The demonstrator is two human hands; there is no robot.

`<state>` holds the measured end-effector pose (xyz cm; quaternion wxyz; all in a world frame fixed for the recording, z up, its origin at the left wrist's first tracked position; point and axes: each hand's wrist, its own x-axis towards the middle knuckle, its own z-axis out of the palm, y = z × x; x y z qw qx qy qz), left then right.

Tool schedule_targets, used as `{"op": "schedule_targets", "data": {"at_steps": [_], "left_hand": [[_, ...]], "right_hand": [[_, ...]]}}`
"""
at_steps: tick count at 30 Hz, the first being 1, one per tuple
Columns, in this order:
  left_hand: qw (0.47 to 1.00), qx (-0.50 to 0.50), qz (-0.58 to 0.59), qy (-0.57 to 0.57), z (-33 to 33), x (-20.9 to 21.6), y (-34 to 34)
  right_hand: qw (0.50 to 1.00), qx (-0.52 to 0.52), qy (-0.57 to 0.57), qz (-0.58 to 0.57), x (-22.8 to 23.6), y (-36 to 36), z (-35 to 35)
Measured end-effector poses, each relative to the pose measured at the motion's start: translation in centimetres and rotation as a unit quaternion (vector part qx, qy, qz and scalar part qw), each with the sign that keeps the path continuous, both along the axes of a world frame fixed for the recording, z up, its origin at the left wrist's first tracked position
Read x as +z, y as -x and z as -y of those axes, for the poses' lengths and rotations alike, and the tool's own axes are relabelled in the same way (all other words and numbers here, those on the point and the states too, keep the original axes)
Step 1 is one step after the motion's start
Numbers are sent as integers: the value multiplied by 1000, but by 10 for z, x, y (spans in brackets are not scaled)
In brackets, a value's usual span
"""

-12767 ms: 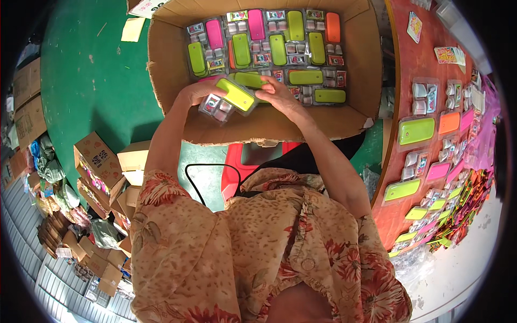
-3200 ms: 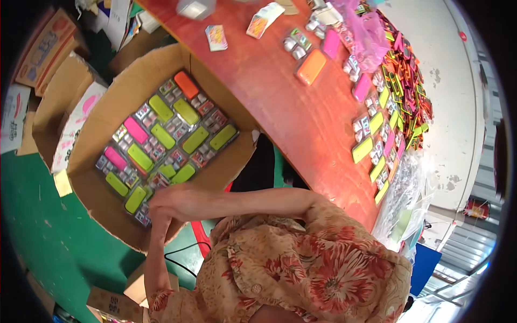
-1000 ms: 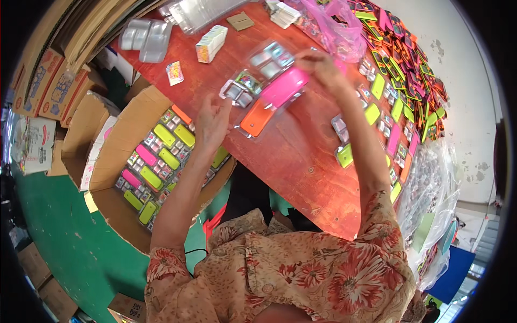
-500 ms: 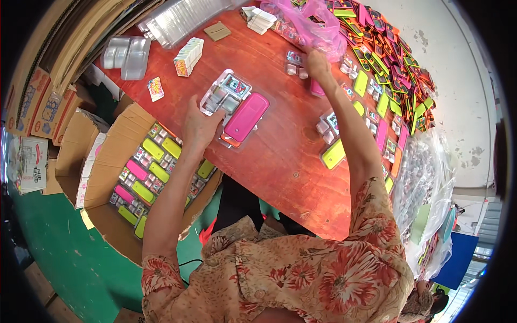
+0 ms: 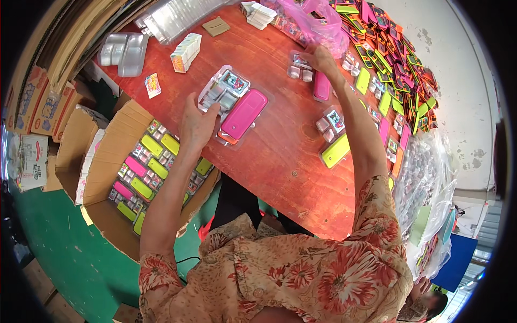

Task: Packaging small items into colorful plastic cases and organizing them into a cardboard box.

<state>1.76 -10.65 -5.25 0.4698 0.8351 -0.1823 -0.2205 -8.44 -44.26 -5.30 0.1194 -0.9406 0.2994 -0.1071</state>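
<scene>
My left hand (image 5: 198, 125) is beside a clear plastic tray (image 5: 207, 92), thumb and fingers spread apart at its left edge. That tray holds a pink oblong case (image 5: 244, 114), a small picture-card pack (image 5: 233, 82) and silvery-wrapped pieces; something orange shows beneath it. Farther off to the right, my right hand (image 5: 321, 59) has its fingers curled over the far edge of another filled tray (image 5: 293, 71), which also holds a pink case (image 5: 322, 86). Its fingertips are partly hidden. A filled tray with a yellow-green case (image 5: 335, 151) lies nearer, left of my right forearm.
A cardboard box (image 5: 119, 125) of filled trays stands at left. Card stacks (image 5: 186, 52), a loose card (image 5: 153, 85) and nested plastic trays (image 5: 129, 54) lie on the red table (image 5: 280, 172). A pink bag (image 5: 323, 27) and a pile of colourful cases (image 5: 390, 54) are at far right.
My left thumb and fingers have drawn back from the silvery pieces to the tray's edge. My right hand has shifted slightly, showing more of the pink case beside it.
</scene>
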Motion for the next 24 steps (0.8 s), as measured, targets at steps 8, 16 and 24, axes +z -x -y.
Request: {"op": "schedule_targets", "data": {"at_steps": [8, 16, 24], "left_hand": [[994, 33, -74, 74, -9, -27, -14], [997, 50, -48, 35, 14, 17, 16], [986, 130, -76, 72, 11, 16, 24]], "right_hand": [[946, 105, -297, 83, 12, 24, 32], [838, 0, -513, 185, 35, 60, 112], [795, 28, -599, 87, 46, -14, -42]]}}
